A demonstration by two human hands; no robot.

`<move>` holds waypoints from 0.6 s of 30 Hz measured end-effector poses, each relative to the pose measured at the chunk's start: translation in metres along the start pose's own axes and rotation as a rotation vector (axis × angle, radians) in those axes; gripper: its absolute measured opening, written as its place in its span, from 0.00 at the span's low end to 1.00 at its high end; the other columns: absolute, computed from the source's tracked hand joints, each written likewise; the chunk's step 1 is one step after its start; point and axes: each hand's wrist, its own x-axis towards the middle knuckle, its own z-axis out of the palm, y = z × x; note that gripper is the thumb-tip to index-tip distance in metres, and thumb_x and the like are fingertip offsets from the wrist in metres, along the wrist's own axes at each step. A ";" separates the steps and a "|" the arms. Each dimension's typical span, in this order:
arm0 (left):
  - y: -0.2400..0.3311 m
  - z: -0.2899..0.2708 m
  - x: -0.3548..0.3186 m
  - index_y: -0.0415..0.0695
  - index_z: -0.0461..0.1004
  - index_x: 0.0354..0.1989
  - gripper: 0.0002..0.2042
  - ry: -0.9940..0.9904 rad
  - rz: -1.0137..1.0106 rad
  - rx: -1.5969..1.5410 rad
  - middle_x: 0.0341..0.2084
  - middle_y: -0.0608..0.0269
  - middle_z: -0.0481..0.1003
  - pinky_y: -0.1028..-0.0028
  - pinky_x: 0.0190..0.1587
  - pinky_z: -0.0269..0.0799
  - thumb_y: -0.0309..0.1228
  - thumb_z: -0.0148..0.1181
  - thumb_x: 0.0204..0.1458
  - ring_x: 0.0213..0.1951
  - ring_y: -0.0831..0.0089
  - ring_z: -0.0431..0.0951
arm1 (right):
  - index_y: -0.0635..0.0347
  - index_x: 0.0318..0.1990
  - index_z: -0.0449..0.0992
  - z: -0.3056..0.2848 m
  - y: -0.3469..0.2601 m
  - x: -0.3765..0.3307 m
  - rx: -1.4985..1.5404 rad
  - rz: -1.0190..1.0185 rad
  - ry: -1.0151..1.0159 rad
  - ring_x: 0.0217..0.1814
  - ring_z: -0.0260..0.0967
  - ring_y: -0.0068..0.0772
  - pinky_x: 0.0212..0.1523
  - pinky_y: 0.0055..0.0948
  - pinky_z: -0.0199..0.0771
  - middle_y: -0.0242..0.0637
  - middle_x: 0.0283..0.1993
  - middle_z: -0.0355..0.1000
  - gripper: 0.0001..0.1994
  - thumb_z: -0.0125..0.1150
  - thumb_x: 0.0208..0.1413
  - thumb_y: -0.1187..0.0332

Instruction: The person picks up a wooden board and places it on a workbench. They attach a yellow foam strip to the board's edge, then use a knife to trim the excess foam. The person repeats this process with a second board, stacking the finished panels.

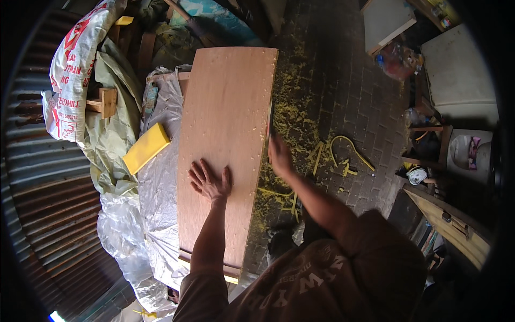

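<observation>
A long reddish-brown plywood panel (pixel 228 102) lies lengthwise in front of me, with small pale crumbs scattered over its face. My left hand (pixel 211 182) rests flat on its lower middle, fingers spread, holding nothing. At the panel's right edge is my right hand (pixel 280 155), its fingers closed. A thin, narrow thing runs up along the edge from that fist. It is too dark and slim there for me to name it. Yellow foam shows under the panel's near end.
Left of the panel, a yellow foam block (pixel 146 148) lies on grey plastic sheeting (pixel 161 204). A white printed sack (pixel 75 70) hangs beside corrugated metal (pixel 48 188). Yellow crumbs and foam strips (pixel 352 153) litter the brick floor (pixel 343 91). A wooden drawer-like piece (pixel 448 225) stands at right.
</observation>
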 end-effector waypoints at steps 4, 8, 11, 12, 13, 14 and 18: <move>-0.021 -0.001 -0.011 0.55 0.43 0.77 0.48 0.017 -0.044 0.016 0.76 0.53 0.39 0.44 0.72 0.31 0.67 0.49 0.52 0.75 0.46 0.35 | 0.54 0.70 0.62 -0.009 0.025 -0.135 0.117 0.002 -0.235 0.21 0.59 0.17 0.22 0.24 0.63 0.25 0.24 0.61 0.27 0.40 0.72 0.50; -0.007 0.000 -0.005 0.56 0.42 0.77 0.48 0.003 -0.029 0.008 0.76 0.53 0.39 0.44 0.72 0.31 0.67 0.50 0.51 0.76 0.46 0.34 | 0.56 0.67 0.64 -0.018 -0.012 -0.032 0.042 0.076 -0.115 0.25 0.65 0.22 0.27 0.28 0.67 0.30 0.29 0.66 0.25 0.37 0.73 0.50; 0.000 -0.003 0.001 0.56 0.42 0.77 0.48 -0.001 -0.002 0.007 0.76 0.53 0.39 0.45 0.72 0.31 0.66 0.50 0.51 0.76 0.46 0.34 | 0.56 0.61 0.67 0.020 0.020 -0.048 -0.004 -0.074 0.048 0.22 0.58 0.18 0.22 0.25 0.61 0.25 0.25 0.62 0.21 0.39 0.73 0.53; -0.005 0.000 0.000 0.56 0.43 0.77 0.48 -0.003 -0.022 0.027 0.76 0.54 0.39 0.45 0.72 0.31 0.66 0.50 0.51 0.76 0.46 0.34 | 0.55 0.63 0.66 0.021 0.024 -0.084 0.006 -0.033 -0.033 0.21 0.57 0.17 0.21 0.23 0.60 0.24 0.24 0.61 0.21 0.39 0.73 0.53; -0.010 0.003 -0.004 0.56 0.43 0.77 0.48 -0.007 -0.038 0.048 0.76 0.54 0.39 0.45 0.72 0.31 0.66 0.50 0.51 0.76 0.47 0.35 | 0.55 0.65 0.64 0.016 0.026 -0.118 0.040 0.003 -0.119 0.21 0.56 0.15 0.21 0.22 0.59 0.23 0.24 0.60 0.22 0.40 0.73 0.54; -0.015 0.004 -0.006 0.56 0.43 0.77 0.48 0.010 -0.039 0.037 0.76 0.54 0.40 0.44 0.72 0.31 0.66 0.51 0.51 0.76 0.47 0.35 | 0.54 0.67 0.63 0.005 0.025 -0.143 0.097 0.034 -0.206 0.20 0.55 0.14 0.20 0.21 0.58 0.22 0.23 0.59 0.22 0.40 0.73 0.54; -0.011 0.003 -0.007 0.56 0.45 0.76 0.47 0.041 -0.030 0.007 0.76 0.54 0.41 0.45 0.72 0.32 0.64 0.52 0.51 0.76 0.48 0.35 | 0.55 0.57 0.71 -0.018 -0.013 -0.077 0.160 0.075 -0.053 0.18 0.56 0.14 0.18 0.19 0.58 0.22 0.22 0.60 0.18 0.42 0.72 0.54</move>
